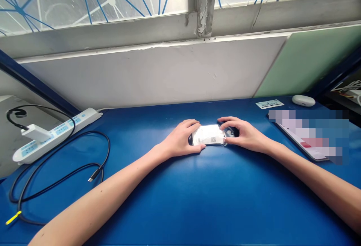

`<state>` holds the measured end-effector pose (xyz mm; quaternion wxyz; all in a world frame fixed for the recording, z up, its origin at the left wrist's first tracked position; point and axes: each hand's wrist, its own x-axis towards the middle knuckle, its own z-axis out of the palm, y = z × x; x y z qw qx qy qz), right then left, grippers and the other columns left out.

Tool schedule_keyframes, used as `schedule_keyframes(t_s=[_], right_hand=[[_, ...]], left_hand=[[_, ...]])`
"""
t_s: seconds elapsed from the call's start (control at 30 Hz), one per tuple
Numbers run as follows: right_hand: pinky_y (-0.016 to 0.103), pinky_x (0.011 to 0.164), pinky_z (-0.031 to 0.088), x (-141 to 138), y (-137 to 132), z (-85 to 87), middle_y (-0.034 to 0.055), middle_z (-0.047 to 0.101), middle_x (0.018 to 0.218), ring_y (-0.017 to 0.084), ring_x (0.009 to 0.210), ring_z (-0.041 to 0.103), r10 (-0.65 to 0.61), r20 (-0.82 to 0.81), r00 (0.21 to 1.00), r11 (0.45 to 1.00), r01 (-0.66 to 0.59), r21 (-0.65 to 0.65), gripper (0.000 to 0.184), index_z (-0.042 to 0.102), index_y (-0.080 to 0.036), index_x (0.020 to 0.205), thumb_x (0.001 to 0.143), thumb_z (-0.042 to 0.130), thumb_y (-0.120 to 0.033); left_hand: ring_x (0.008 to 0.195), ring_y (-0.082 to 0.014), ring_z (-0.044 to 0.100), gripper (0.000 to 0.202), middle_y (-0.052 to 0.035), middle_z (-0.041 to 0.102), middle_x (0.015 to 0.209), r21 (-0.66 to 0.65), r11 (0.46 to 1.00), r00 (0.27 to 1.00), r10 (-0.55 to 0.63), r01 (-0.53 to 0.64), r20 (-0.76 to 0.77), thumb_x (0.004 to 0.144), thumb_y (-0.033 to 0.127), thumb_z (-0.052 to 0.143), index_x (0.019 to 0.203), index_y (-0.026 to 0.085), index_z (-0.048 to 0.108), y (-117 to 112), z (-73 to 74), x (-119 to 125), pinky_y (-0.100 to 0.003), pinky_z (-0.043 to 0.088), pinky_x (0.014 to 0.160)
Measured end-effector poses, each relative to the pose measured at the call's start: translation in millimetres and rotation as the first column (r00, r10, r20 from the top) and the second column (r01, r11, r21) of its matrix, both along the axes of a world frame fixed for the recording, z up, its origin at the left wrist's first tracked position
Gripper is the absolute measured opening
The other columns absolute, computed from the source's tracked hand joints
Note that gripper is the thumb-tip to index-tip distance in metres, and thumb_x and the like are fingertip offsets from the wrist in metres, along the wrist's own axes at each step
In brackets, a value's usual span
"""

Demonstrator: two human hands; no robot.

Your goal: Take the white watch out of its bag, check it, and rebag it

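A small clear plastic packet (pixel 210 134) with a white printed label lies on the blue table, with something dark showing at both its ends. My left hand (pixel 184 137) grips its left end, thumb along the near edge and fingers on the far edge. Around the right end curves my right hand (pixel 248 135), its thumb and fingers closed on the packet's edges. What exactly is inside the packet cannot be made out.
On the left, a white power strip (pixel 60 131) holds a white charger (pixel 36 135) with a coiled black cable (pixel 107 144). At right are a blurred tablet-like device (pixel 307 140), a card (pixel 270 104) and a white earbud case (pixel 303 100). A wall stands behind the blue table (pixel 180 201).
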<state>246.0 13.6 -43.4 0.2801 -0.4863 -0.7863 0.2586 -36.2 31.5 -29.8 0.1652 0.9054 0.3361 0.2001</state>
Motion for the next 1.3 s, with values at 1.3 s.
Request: schedule_keyframes(t_s=[1.3], right_hand=[[0.055,0.107,0.047,24.5,11.8,9.6,0.0079,0.067,0.129,0.036,0.130,0.054,0.126,0.097,0.987,0.961,-0.146,0.235,0.021,0.076,-0.029,0.097,0.082,0.072,-0.044]], left_hand=[[0.133,-0.0357,0.049,0.056,-0.0159,0.057,0.136,-0.016,1.000,1.000,0.005,-0.006,-0.025,0.082,0.047,0.070,0.127,0.018,0.058,-1.1,2.1,0.1,-0.050,0.044,0.110]])
